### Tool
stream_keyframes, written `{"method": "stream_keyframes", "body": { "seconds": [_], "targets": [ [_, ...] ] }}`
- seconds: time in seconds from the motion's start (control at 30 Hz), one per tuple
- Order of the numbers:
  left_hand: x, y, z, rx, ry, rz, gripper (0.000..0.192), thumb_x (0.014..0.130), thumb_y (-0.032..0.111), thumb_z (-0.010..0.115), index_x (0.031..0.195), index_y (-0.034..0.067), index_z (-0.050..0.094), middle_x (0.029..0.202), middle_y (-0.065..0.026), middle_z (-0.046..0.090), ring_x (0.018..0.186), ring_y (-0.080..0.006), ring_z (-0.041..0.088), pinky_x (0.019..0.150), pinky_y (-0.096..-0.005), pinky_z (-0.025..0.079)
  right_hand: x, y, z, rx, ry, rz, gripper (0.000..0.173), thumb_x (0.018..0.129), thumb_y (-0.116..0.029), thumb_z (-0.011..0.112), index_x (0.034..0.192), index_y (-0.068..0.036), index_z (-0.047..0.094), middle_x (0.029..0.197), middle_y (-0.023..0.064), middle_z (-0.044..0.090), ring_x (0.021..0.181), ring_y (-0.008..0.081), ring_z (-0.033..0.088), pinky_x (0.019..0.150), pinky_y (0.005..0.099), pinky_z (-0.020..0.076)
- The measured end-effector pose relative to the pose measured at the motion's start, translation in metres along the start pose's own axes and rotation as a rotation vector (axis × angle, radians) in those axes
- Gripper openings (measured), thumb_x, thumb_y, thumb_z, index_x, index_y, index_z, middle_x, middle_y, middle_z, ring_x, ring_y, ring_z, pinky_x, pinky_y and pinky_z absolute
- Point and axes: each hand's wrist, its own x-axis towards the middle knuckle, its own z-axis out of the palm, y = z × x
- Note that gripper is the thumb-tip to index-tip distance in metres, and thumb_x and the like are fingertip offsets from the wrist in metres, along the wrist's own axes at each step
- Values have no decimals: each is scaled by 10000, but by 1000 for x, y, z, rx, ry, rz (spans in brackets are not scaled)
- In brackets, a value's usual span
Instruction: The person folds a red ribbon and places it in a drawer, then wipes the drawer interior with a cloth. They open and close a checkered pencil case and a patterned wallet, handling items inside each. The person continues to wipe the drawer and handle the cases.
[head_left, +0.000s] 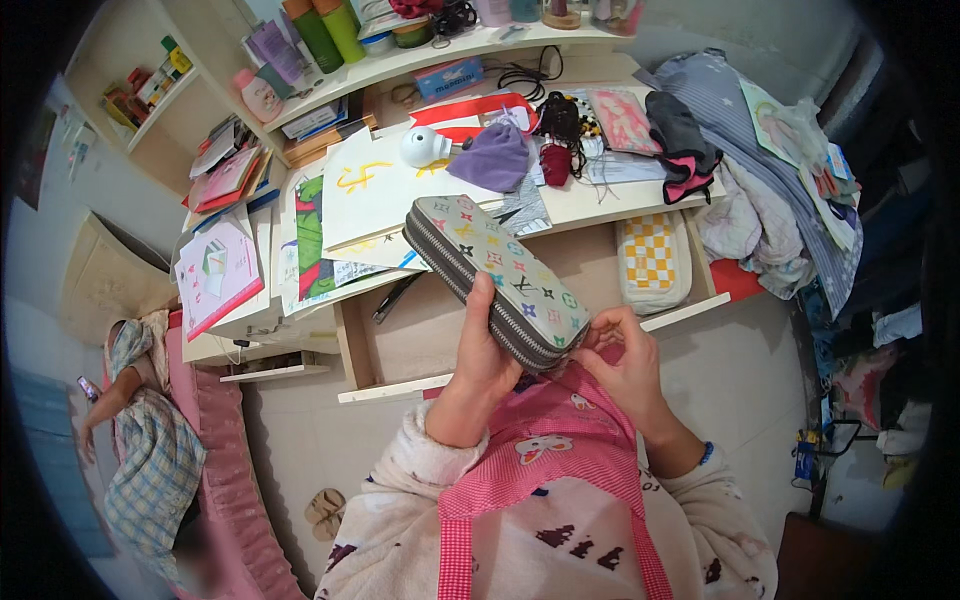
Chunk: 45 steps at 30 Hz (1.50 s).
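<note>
My left hand (480, 360) grips a white wallet (510, 274) with a multicoloured monogram print and a dark double zipper along its side. The zipper looks closed. Fingers of my right hand (619, 360) pinch at the wallet's lower right end; what exactly they hold is hidden. Below the wallet, a drawer (397, 391) stands pulled out from the desk. It holds a yellow-and-white checkered pouch (651, 259) at the right and a dark pen-like object (394, 298) at the left.
On the desk lie a purple drawstring pouch (491, 159), a white rounded device (424, 146), papers (360, 187) and dark gloves (679, 142). Bottles (311, 37) line the shelf above. Clothes (757, 217) are heaped at the right. Another person (146, 450) is on a pink bed (229, 450), holding a phone.
</note>
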Motion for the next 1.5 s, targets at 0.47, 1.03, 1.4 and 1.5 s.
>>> {"method": "stream_keyframes", "body": {
  "seconds": [0.47,1.03,1.4,1.5],
  "targets": [
    [-7,0,-5,4,69,67,737,912,549,548,1373,13,338,1274,-158,510,1183,-278,537,998,-443,469,6,4,16,129,42,-124,174,799,18,699,872,-6,543,775,50,625,700,98,639,612,231,514],
    [-13,4,-3,95,123,4,647,903,338,661,1355,-5,352,1225,-116,503,1109,-215,542,927,-380,494,14,0,-12,-366,95,-1059,262,652,-128,759,902,-107,682,878,3,628,740,164,619,574,273,511],
    [-3,-11,-3,369,109,44,720,872,125,666,1428,114,210,1085,-44,438,929,-124,475,796,-274,468,6,-4,-5,-328,47,-1201,259,670,-170,814,856,-147,636,845,-18,561,837,157,597,660,290,543],
    [-4,-11,-3,523,12,145,755,873,151,669,1447,102,182,1110,-40,430,958,-124,463,838,-278,450,5,-9,-7,-269,44,-1111,267,673,-180,827,831,-139,616,835,-5,548,867,182,604,685,322,555]
  ]
}}
